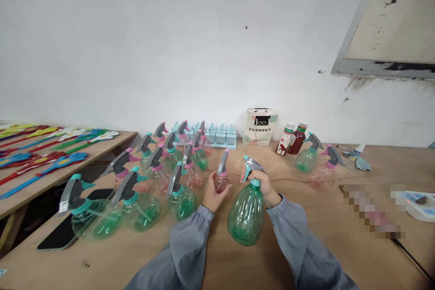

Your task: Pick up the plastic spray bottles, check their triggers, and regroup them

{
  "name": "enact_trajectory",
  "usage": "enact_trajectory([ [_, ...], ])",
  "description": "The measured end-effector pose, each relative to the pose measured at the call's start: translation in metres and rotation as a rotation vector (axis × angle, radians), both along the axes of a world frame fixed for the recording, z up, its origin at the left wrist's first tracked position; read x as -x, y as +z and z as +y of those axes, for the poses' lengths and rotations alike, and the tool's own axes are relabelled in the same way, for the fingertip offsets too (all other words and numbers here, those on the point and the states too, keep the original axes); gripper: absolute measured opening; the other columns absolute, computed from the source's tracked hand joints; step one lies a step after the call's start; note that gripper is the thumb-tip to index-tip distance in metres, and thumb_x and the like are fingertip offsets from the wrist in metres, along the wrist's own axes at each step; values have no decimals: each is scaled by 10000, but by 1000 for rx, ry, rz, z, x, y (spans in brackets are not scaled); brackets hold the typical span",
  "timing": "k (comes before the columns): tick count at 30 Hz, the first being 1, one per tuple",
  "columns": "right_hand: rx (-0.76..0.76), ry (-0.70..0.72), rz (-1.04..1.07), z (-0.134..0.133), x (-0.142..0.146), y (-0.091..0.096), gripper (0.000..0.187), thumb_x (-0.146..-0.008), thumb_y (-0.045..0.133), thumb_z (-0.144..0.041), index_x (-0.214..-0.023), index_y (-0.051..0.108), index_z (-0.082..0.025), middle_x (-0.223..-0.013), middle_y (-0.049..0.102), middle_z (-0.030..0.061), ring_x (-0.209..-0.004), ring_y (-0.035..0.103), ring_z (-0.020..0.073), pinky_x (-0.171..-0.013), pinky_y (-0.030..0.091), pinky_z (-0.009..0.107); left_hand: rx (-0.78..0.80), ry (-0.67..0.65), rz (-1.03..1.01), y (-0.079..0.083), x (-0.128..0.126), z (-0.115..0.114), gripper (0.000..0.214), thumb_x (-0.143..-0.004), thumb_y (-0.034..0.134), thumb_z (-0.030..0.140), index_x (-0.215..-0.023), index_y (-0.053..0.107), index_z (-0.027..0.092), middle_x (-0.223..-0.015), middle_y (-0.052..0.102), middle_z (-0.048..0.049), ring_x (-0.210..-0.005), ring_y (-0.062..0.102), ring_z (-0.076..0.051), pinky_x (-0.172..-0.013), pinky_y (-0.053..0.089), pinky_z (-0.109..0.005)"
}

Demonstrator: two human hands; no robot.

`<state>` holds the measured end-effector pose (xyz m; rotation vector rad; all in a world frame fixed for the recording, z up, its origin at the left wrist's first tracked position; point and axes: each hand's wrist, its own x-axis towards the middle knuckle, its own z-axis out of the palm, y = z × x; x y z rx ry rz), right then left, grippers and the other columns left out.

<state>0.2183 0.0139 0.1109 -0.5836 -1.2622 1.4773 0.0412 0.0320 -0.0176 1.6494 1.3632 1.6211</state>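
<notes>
My right hand (263, 182) is wrapped round the neck and trigger head of a green spray bottle (246, 217), held up off the table near the middle. Ribbed and see-through, that bottle has a grey and teal head. Fingers of my left hand (215, 192) curl round a pink spray bottle (222, 179) with a grey and pink head, which seems to stand on the table. Left of my left hand stands a group of green and pink bottles, the nearest a green spray bottle (183, 204).
On the right stand another green bottle (306, 159) and pink bottle (322, 174). Sauce bottles (297, 139), a paper bag (260, 129) and a light blue mould tray (220, 138) line the wall. Phones (57, 233) lie at left; hand-shaped toys (64, 161) cover a side table.
</notes>
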Motion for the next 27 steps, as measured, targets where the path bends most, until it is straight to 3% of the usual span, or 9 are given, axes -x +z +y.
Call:
enact_trajectory([
  [5,34,104,11,-3,5,3,191,-503,596,-235,-683,659,-224,-754,731,52,-904,686,279,-772,535,364,-6,-17,12,0,0,1,647,-711,781,424,-1244,481,211,-1240,636,-110,-1179,631,-277,-1061,473,-482],
  [11,-15,27,-5,-4,2,3,119,-525,579,-255,-626,637,-232,-712,720,46,-850,690,267,-738,532,352,-9,2,30,0,1,1,654,-702,789,431,-1236,494,196,-1202,647,-118,-1147,641,-282,-1036,485,-482],
  [20,10,87,0,-6,5,5,157,-531,654,-227,-686,643,-250,-699,702,21,-888,688,277,-785,536,375,-14,-3,40,-2,1,1,632,-715,788,400,-1236,484,211,-1236,646,-132,-1173,640,-287,-1044,487,-486],
  [27,27,99,38,-6,4,5,146,-511,617,-216,-654,603,-234,-748,725,35,-921,701,284,-812,551,381,-18,-1,53,-1,1,1,659,-730,767,435,-1263,462,195,-1237,638,-131,-1182,636,-288,-1058,478,-482],
])
